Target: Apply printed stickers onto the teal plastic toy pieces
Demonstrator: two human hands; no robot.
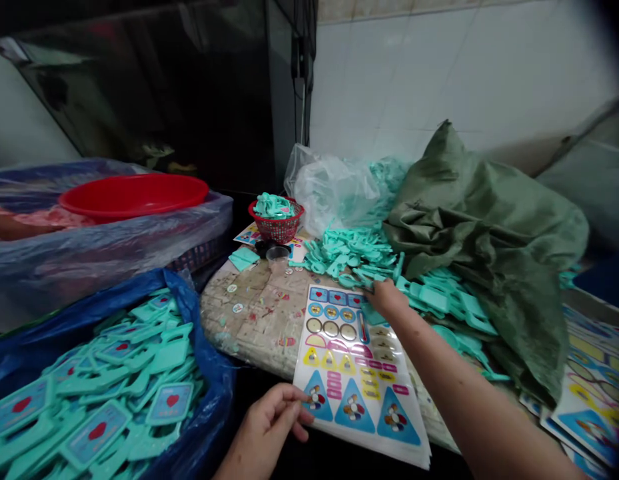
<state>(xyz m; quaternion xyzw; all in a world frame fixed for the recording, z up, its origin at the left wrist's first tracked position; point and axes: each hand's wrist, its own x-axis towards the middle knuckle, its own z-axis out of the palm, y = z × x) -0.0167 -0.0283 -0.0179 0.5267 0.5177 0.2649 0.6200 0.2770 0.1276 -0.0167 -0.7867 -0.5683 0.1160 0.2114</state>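
A sticker sheet (358, 373) with hearts, circles and triangles lies on a stack in front of me. My left hand (269, 423) pinches the near left corner of that sheet, fingers closed on its edge. My right hand (386, 297) reaches forward past the sheet's far end into a pile of teal plastic pieces (349, 253). Its fingers are closed around one teal piece (362, 279) at the edge of the pile.
A blue bag (209, 347) at the left holds several teal pieces with heart stickers. A small red basket (276, 223) of teal parts, a clear plastic bag (334, 190), a green sack (489, 233) and a red basin (134, 195) stand behind. More sticker sheets (589, 380) lie at the right.
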